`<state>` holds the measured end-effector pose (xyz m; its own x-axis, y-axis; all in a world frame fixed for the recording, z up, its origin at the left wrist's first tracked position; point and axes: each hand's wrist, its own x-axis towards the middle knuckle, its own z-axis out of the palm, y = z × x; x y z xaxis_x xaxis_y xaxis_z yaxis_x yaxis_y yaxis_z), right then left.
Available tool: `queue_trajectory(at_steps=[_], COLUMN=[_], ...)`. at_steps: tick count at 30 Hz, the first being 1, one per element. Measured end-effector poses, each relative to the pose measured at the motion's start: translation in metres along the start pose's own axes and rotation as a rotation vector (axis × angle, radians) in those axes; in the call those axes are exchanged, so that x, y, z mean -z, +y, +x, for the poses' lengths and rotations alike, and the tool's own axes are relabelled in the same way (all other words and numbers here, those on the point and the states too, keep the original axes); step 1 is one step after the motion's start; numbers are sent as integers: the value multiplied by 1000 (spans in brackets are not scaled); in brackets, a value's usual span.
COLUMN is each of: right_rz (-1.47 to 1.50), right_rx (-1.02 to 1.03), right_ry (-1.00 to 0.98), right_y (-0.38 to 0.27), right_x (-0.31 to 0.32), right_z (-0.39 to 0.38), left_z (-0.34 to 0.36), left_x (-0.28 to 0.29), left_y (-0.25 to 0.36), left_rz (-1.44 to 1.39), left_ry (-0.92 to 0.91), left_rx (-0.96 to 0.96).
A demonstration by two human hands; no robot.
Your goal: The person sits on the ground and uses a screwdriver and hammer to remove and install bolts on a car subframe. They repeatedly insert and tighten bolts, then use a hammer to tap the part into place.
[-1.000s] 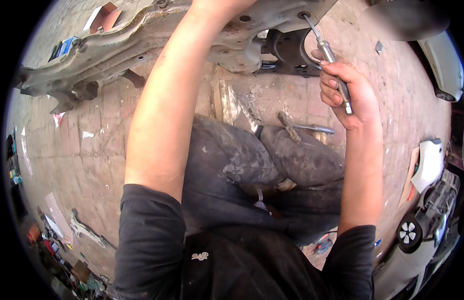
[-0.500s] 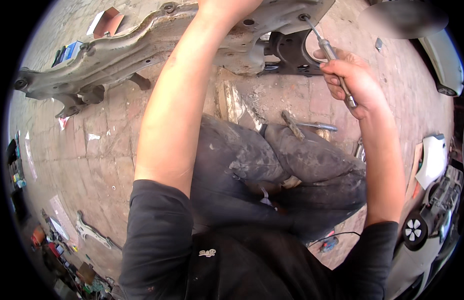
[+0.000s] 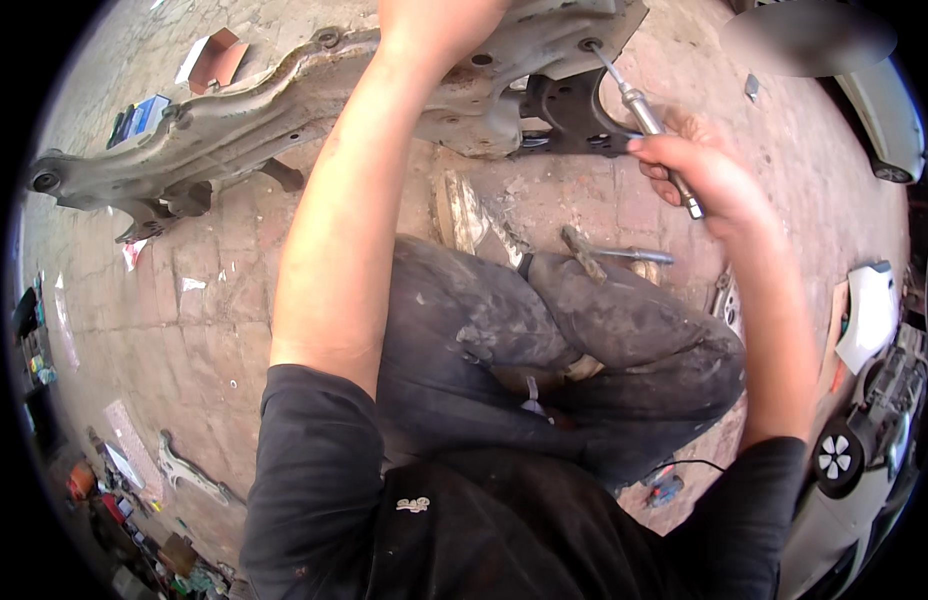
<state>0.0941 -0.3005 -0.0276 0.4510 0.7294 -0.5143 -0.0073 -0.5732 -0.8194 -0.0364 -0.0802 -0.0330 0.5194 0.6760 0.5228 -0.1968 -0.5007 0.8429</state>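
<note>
A long, dirty grey metal subframe from a car lies across the ground in front of me. My left hand is over its far side at the top edge of the picture; the fingers are out of sight. In my right hand is a screwdriver-like tool with a thin shaft and a thick grey metal handle. My fingers are wrapped round the handle. The tool's tip meets a round bushing hole at the subframe's right end. A black bracket sits beneath that end.
Near my knees lies a hammer. An open cardboard box and a blue box are beyond the subframe. A metal arm lies at the lower left, near assorted clutter. Cars stand at the right.
The subframe and both hands sit slightly further left in the picture. The tool's tip stays at the bushing hole, while my right hand's grip on the handle has shifted a little.
</note>
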Motion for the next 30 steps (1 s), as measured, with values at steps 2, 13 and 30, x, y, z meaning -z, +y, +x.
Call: queue_trajectory(at_steps=[2,13,30], right_rz=[9,245,-413], right_rx=[22,1,-221], right_ry=[-31,21,281], right_y=[-5,38,168], right_x=[-3,-85,35], right_z=[3,-38,3], left_z=[-4,-4,1], left_x=[3,-5,-3], left_y=[2,-12,-19], left_rz=[12,-122,-173], left_ry=[21,-2,32], left_rx=[1,-9,-84])
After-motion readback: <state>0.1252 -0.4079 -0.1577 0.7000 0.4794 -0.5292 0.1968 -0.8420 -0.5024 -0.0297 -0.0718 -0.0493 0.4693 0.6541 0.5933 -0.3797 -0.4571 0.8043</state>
